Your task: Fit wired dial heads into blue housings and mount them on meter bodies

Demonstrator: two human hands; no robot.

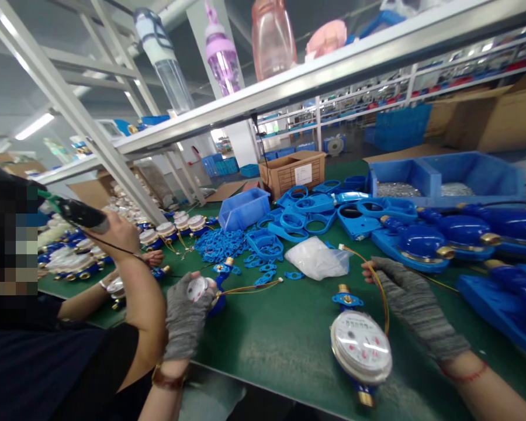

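My left hand (184, 316), in a grey fingerless glove, is wrapped round a water meter (198, 289) with a white dial. Thin coloured wires run rightward from that meter to a small white plug. At the right, my gloved right hand (414, 301) pinches the red and yellow wires (380, 286) of a second water meter (362, 346). This one lies dial up on the green table, with a blue flange piece (347, 299) on its far brass end. A white plug on its wires sticks out left of my right fingertips.
A co-worker's hand (121, 234) holds a black power tool (84, 215) close on the left. Blue flange pieces (221, 245), blue cover rings (289, 222), a plastic bag (318, 258) and blue bins (469, 175) cover the back. Blue meters (425, 242) line the right. A bottle shelf (245, 105) hangs above.
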